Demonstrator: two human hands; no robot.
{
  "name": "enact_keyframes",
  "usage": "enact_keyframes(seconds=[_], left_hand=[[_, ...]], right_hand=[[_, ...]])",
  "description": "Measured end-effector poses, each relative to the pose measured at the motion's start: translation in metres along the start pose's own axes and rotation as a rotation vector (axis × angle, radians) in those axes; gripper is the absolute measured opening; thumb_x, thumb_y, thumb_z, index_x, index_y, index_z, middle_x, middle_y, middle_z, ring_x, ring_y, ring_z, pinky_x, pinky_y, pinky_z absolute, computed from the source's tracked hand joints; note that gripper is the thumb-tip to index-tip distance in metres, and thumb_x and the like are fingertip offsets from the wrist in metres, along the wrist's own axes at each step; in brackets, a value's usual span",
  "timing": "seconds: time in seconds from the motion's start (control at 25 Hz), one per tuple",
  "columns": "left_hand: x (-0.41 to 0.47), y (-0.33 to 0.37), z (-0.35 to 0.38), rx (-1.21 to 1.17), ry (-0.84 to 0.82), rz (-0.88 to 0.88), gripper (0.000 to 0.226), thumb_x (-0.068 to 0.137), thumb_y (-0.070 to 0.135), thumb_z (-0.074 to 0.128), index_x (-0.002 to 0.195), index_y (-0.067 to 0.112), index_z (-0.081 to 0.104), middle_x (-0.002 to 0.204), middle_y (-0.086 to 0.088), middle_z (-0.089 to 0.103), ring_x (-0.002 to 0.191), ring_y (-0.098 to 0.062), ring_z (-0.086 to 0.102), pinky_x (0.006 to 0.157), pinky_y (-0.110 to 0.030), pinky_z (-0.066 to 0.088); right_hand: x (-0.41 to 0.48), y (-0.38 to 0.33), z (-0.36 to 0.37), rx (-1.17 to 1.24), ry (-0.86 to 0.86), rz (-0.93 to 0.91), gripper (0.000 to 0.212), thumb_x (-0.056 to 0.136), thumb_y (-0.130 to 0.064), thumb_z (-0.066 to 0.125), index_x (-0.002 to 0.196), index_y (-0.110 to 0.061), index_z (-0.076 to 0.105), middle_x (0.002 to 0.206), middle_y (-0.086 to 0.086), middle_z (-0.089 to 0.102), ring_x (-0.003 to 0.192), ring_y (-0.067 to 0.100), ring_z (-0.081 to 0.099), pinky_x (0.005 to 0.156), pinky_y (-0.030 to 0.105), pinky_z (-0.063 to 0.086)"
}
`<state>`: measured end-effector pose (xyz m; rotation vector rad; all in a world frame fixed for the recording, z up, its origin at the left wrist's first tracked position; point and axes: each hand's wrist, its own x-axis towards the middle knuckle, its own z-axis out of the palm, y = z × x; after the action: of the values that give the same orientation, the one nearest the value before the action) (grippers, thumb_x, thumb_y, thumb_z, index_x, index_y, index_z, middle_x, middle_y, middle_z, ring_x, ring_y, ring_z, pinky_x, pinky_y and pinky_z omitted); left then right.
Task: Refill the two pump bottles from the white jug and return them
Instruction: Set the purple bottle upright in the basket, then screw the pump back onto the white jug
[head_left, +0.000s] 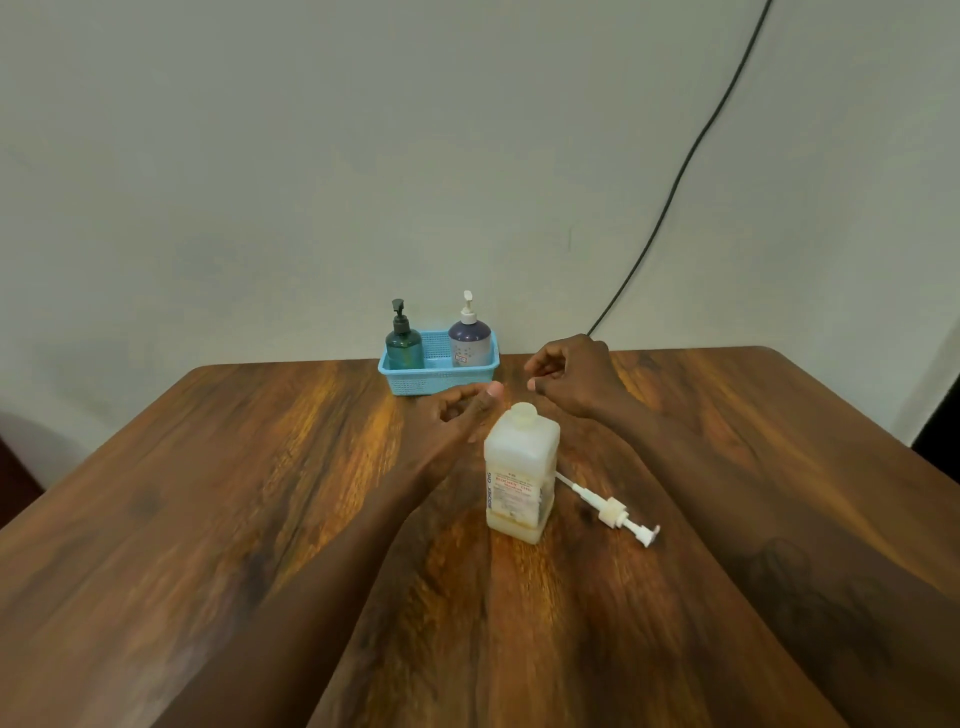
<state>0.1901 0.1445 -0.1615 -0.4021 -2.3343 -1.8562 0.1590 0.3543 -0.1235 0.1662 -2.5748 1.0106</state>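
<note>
White jug mid-bench, its pump lying beside; green pump bottle and purple pump bottle capped in blue basket, refilling seemingly unstarted; left hand and right hand hover near jug's neck, fingers loosely curled, empty.

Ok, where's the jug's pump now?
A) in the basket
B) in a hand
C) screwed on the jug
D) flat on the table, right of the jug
D: the pump lies flat on the table, just right of the jug.
</note>
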Motion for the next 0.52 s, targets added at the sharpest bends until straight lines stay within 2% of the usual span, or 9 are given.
enact_keyframes(seconds=[0.08, 0.16, 0.2, 0.28, 0.4, 0.52], left_hand=[[-0.019, 0.006, 0.007, 0.066, -0.083, 0.008, 0.094, 0.06, 0.091, 0.062, 0.136, 0.035, 0.059, 0.134, 0.016, 0.061, 0.11, -0.001, 0.062, 0.086, -0.025, 0.055], [-0.035, 0.011, 0.016, 0.12, -0.126, 0.015, 0.104, 0.055, 0.091, 0.066, 0.145, 0.043, 0.048, 0.138, 0.023, 0.051, 0.11, 0.005, 0.057, 0.082, -0.018, 0.05], [-0.042, 0.012, 0.02, 0.142, -0.119, 0.012, 0.106, 0.054, 0.089, 0.07, 0.146, 0.045, 0.044, 0.143, 0.021, 0.05, 0.113, 0.001, 0.057, 0.086, -0.023, 0.052], [-0.056, 0.01, 0.03, 0.175, -0.07, -0.01, 0.112, 0.049, 0.084, 0.08, 0.146, 0.046, 0.04, 0.143, 0.017, 0.053, 0.117, -0.006, 0.058, 0.091, -0.03, 0.055], [-0.072, 0.003, 0.042, 0.246, 0.012, -0.03, 0.112, 0.049, 0.076, 0.085, 0.145, 0.039, 0.041, 0.138, 0.014, 0.057, 0.104, 0.001, 0.056, 0.072, -0.013, 0.045], [-0.075, -0.002, 0.048, 0.291, 0.085, -0.044, 0.103, 0.055, 0.066, 0.088, 0.143, 0.032, 0.045, 0.139, 0.006, 0.059, 0.104, -0.003, 0.053, 0.067, -0.011, 0.039]], right_hand=[[-0.019, 0.007, -0.012, -0.012, -0.03, -0.013, 0.013, 0.084, -0.004, 0.079, 0.095, -0.011, 0.079, 0.094, 0.002, 0.076, 0.084, 0.011, 0.07, 0.079, 0.022, 0.059], [-0.036, 0.018, -0.023, -0.024, -0.079, -0.035, 0.014, 0.084, 0.002, 0.075, 0.089, -0.01, 0.079, 0.089, 0.001, 0.075, 0.084, 0.012, 0.071, 0.073, 0.012, 0.056], [-0.043, 0.022, -0.028, -0.038, -0.106, -0.048, 0.016, 0.084, 0.004, 0.073, 0.085, -0.011, 0.079, 0.085, -0.001, 0.075, 0.083, 0.008, 0.071, 0.068, 0.007, 0.053], [-0.06, 0.031, -0.037, -0.083, -0.182, -0.046, 0.023, 0.084, 0.006, 0.071, 0.081, -0.016, 0.079, 0.079, -0.012, 0.073, 0.077, -0.002, 0.068, 0.067, 0.004, 0.051], [-0.078, 0.042, -0.043, -0.184, -0.36, -0.066, 0.029, 0.084, 0.006, 0.066, 0.085, -0.018, 0.082, 0.086, -0.012, 0.075, 0.078, -0.005, 0.066, 0.069, 0.009, 0.051], [-0.09, 0.047, -0.045, -0.269, -0.545, -0.092, 0.033, 0.085, 0.005, 0.062, 0.086, -0.021, 0.083, 0.095, -0.01, 0.077, 0.078, -0.005, 0.064, 0.061, 0.01, 0.047]])
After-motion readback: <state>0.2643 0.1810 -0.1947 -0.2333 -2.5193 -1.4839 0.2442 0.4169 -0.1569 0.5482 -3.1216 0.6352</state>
